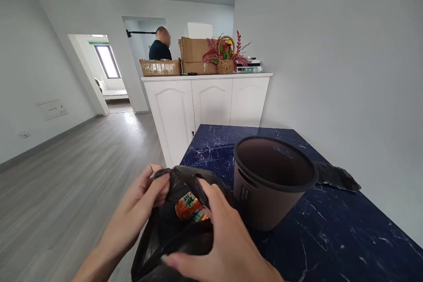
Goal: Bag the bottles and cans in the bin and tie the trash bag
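A black plastic bag (pixel 165 233) is held with its mouth open at the front edge of the blue marble-patterned table. Inside it lie an orange drink can (pixel 183 209) and some other printed rubbish, partly hidden. My left hand (pixel 142 205) pinches the bag's left rim between thumb and fingers. My right hand (pixel 228 238) spans the opening, its fingers hooked on the far rim and its thumb at the near side. Just right of the bag stands a brown-grey trash bin (pixel 261 202) with a dark rim and no liner visible.
A folded black bag (pixel 339 177) lies behind the bin on the table (pixel 313 238), by the wall. Beyond is a white cabinet (pixel 211 101) bearing cardboard boxes (pixel 198 55), a flower basket (pixel 225 67) and a clear bottle (pixel 254 69). Another person (pixel 160 48) stands behind it.
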Available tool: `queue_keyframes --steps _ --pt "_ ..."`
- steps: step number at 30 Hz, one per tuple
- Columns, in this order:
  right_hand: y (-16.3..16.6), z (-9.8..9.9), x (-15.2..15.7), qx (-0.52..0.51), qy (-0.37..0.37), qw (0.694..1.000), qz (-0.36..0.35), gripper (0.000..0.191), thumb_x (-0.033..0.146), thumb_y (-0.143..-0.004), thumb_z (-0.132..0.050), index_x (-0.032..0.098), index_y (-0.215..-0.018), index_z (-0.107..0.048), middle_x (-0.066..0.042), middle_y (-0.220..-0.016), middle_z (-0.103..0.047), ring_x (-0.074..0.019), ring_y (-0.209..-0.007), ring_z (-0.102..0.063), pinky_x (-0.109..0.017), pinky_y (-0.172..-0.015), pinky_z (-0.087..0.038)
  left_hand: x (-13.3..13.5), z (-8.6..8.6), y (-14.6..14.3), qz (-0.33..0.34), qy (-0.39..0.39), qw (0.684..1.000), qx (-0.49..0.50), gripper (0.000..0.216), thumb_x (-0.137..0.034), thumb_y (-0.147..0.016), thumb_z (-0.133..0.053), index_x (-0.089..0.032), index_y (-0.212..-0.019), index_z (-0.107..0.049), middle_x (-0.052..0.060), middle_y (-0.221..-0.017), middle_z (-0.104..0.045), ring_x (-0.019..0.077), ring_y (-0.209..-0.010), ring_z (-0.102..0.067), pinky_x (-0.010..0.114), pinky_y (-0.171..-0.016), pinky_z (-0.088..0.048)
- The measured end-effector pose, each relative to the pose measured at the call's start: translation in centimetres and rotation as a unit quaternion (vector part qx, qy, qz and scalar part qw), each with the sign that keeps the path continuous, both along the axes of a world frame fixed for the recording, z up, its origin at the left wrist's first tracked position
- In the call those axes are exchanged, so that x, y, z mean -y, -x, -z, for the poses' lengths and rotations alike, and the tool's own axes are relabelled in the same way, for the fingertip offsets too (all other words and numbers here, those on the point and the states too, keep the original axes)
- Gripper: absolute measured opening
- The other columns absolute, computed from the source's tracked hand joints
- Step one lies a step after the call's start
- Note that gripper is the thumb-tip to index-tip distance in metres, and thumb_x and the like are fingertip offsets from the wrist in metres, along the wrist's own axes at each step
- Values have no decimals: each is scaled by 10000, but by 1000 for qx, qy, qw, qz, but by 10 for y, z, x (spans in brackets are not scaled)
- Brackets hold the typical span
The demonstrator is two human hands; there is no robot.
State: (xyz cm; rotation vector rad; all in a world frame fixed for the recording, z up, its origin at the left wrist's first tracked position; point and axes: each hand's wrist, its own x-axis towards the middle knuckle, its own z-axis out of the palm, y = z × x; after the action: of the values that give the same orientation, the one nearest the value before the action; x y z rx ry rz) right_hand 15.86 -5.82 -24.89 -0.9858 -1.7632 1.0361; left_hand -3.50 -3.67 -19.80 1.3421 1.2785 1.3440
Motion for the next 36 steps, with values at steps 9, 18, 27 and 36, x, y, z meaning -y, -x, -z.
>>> queue_keyframes --steps 9,18,27,36 --pt "41 21 -22 -91 -43 995 -2 181 145 -973 -595 228 -1035 -743 -30 -1014 -791 -214 -928 -737 -308 -808 -525 14 0 -13 80 -104 977 -169 282 -472 -1043 -600 -261 -863 -551 -15 -791 -577 153 -692 -549 227 -612 -485" --pt "27 16 -25 -164 -14 986 -34 217 186 -998 -610 252 -1098 -792 14 -983 -777 -169 -918 -695 -239 -835 -500 -4 60 38 166 -90 975 -117 1047 -902 -755 -667 -305 -1591 -464 162 -1615 -502 447 -1495 -449 551 -1227 -395" --pt "1 -1 -16 -161 76 981 -74 277 367 -1052 -592 278 -1260 -752 -33 -1145 -750 -219 -1075 -695 -320 -988 -539 -9 91 3 31 4 998 -46 351 -559 -758 -892 -249 -914 -836 87 -901 -796 347 -946 -733 429 -887 -623" --pt "-44 40 12 -346 168 909 160 411 635 -1000 -644 286 -1214 -676 50 -686 -439 -148 -638 -446 -297 -628 -440 3 92 -7 -24 32 983 181 533 -659 -837 -807 -246 -1174 -803 87 -1243 -785 330 -1245 -686 351 -1032 -581"
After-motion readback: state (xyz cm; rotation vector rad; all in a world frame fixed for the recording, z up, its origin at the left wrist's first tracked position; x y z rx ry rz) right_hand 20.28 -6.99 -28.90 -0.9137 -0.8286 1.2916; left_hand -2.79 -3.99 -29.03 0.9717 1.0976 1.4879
